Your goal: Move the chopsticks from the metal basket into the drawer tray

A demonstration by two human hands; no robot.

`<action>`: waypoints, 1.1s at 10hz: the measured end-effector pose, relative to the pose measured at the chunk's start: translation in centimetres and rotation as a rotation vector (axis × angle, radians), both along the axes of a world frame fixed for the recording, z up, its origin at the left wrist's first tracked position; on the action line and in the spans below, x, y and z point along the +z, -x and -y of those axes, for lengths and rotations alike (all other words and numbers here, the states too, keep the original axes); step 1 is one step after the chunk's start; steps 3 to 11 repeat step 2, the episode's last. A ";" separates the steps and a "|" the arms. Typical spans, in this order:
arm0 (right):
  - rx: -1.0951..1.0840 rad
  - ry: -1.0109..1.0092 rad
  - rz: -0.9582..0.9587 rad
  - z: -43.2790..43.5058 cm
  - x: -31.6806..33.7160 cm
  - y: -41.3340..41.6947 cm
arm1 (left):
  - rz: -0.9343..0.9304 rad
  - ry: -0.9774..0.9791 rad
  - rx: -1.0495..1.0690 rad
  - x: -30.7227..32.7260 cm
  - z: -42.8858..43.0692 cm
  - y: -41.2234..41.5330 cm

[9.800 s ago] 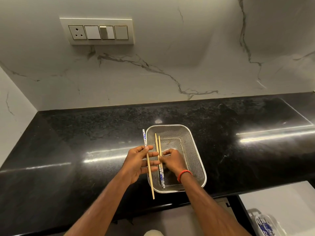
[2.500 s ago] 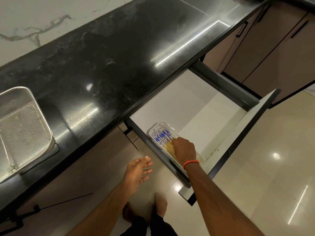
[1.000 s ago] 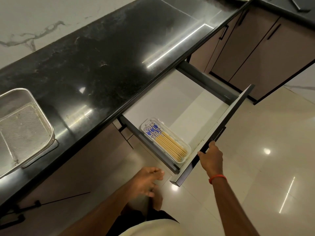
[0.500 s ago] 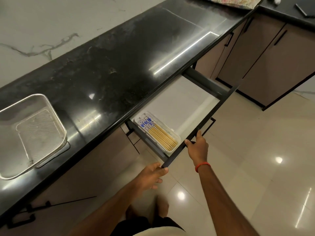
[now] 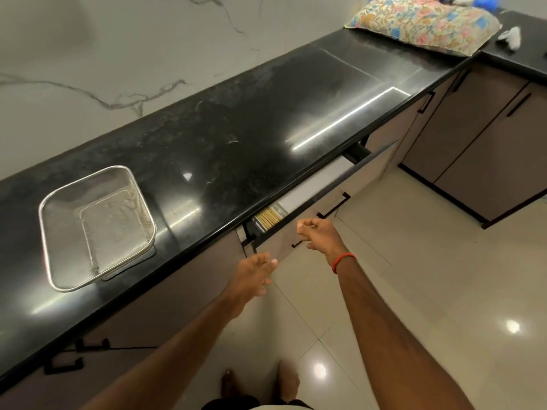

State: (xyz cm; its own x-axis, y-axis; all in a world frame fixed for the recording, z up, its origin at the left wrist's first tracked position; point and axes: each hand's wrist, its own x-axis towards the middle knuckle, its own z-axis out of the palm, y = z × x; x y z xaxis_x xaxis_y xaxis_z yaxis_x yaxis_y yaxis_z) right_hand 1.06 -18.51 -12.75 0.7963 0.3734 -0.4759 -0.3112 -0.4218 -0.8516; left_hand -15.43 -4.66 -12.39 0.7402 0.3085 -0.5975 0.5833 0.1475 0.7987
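The metal mesh basket (image 5: pixel 59 220) stands on the black countertop (image 5: pixel 236 137) at the left, with nothing in it. The drawer (image 5: pixel 364 176) under the counter is almost shut. Through the narrow gap left I see the tan ends of the chopsticks (image 5: pixel 268 218) lying in the clear tray (image 5: pixel 280 208). My right hand (image 5: pixel 321 235), with a red band on the wrist, has its fingers curled and rests against the drawer front over the black handle. My left hand (image 5: pixel 251 273) hovers with fingers extended by the drawer front's lower left corner and holds nothing.
A floral cushion (image 5: pixel 423 22) lies at the far right end of the counter. Brown cabinet doors (image 5: pixel 488 143) with black handles run along the right. Glossy floor tiles (image 5: pixel 414 291) spread below, and my bare feet (image 5: pixel 287 383) stand near the counter.
The drawer has slid in from half open to nearly shut. My right hand moved from the drawer front's top edge to its face. The view tilted up.
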 end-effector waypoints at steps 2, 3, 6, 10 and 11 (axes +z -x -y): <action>0.048 -0.008 0.064 -1.9 0.9 0.3 | -0.007 -0.045 0.085 1.1 -1.5 -0.3; 0.048 -0.008 0.064 -1.9 0.9 0.3 | -0.007 -0.045 0.085 1.1 -1.5 -0.3; 0.048 -0.008 0.064 -1.9 0.9 0.3 | -0.007 -0.045 0.085 1.1 -1.5 -0.3; 0.048 -0.008 0.064 -1.9 0.9 0.3 | -0.007 -0.045 0.085 1.1 -1.5 -0.3; 0.048 -0.008 0.064 -1.9 0.9 0.3 | -0.007 -0.045 0.085 1.1 -1.5 -0.3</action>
